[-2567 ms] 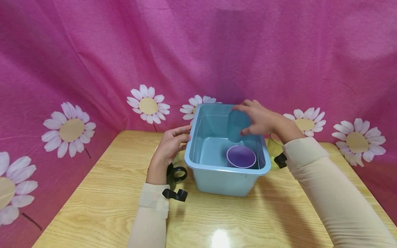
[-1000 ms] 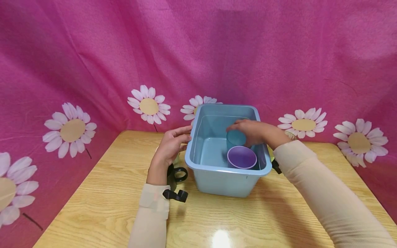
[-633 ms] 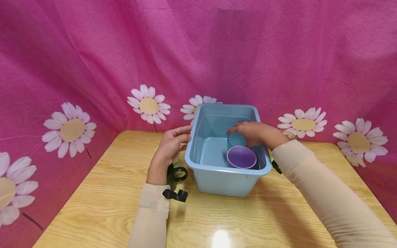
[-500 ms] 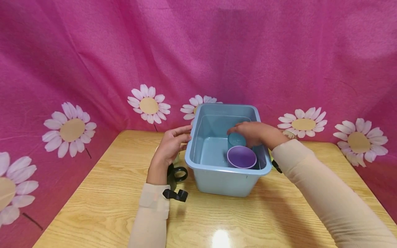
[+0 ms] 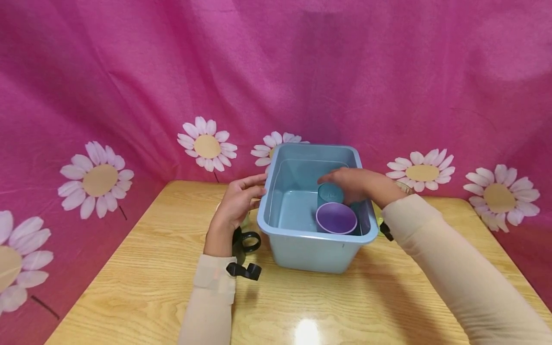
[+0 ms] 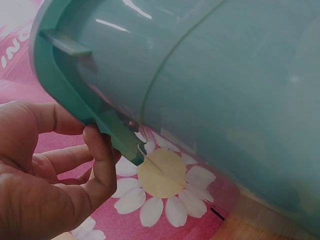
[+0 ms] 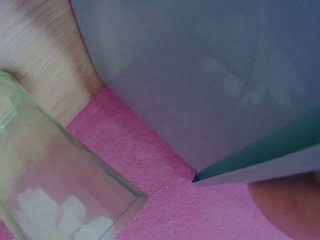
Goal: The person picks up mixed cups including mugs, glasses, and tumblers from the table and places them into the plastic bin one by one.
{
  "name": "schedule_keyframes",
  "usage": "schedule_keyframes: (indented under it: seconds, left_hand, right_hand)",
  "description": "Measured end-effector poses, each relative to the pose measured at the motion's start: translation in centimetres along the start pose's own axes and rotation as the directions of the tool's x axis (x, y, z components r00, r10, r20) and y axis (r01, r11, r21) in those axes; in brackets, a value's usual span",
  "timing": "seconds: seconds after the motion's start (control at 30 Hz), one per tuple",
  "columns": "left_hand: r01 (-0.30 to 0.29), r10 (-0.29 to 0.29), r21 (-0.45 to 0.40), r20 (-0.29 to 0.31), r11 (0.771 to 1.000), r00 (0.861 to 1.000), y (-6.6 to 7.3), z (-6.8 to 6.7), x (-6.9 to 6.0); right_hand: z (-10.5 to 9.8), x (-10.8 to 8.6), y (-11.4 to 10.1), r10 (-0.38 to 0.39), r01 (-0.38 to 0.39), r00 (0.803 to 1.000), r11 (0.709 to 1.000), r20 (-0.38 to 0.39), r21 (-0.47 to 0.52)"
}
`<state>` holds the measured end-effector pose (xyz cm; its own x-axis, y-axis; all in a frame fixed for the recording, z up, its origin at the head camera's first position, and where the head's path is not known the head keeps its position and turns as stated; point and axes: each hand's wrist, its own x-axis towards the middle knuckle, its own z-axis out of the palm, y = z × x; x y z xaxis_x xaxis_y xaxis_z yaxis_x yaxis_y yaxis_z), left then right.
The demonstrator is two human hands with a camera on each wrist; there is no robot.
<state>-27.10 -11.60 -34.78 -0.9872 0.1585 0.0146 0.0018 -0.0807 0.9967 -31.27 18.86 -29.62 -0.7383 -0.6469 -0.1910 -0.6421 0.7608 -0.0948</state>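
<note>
Purple bowl (image 5: 336, 219) blocks tub's (image 5: 310, 253) right, leaving left passable.

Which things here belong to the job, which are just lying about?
Job, seemingly:
blue bin, left hand on its rim
teal cup, right hand around it
purple bowl, in the bin

Probably just lying about:
dark mug
yellowish glass outside the bin
flowered backdrop

**Daisies all round at the cloth-lined counter!**

I'm tucked into a draped nook here: pink cloth (image 5: 276, 72) hangs behind and on both sides, creased, splashed with big white daisies (image 5: 207, 146)! Before me, a wood-grained counter (image 5: 151, 268), a bright glare (image 5: 307, 333) gleaming off it. Household wares up: blue tub (image 5: 310, 254), purple bowl (image 5: 336, 218), teal cup (image 5: 330, 195)! Home or studio, I can't tell.
</note>
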Motion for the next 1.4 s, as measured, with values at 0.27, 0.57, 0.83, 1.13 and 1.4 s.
schedule_keyframes:
  seconds: [0.27, 0.57, 0.83, 1.13, 1.4]
  left_hand:
    - [0.003, -0.003, 0.006, -0.002, 1.0, 1.0, -0.1, 0.0, 0.1]
    - [-0.001, 0.001, -0.001, -0.005, 1.0, 1.0, -0.1, -0.1, 0.2]
    - [0.0, 0.0, 0.0, 0.003, 1.0, 1.0, 0.0, 0.0, 0.1]
    - [-0.001, 0.001, -0.003, 0.008, 1.0, 1.0, -0.1, 0.0, 0.2]
    - [-0.002, 0.002, 0.0, 0.007, 1.0, 1.0, -0.1, 0.0, 0.2]
  right_hand:
    - [-0.8, -1.0, -0.2, -0.003, 0.006, 0.996, 0.999, -0.094, 0.034]
    - [-2.2, -2.1, 0.3, 0.01, -0.006, 0.974, 1.0, -0.228, 0.018]
    - [-3.0, -4.0, 1.5, 0.017, -0.005, 0.937, 0.999, -0.35, 0.034]
    - [-3.3, -6.4, 3.2, 0.049, -0.038, 0.92, 0.999, -0.388, 0.036]
    - [-2.5, -8.3, 5.2, 0.095, -0.076, 0.918, 0.995, -0.384, 0.065]
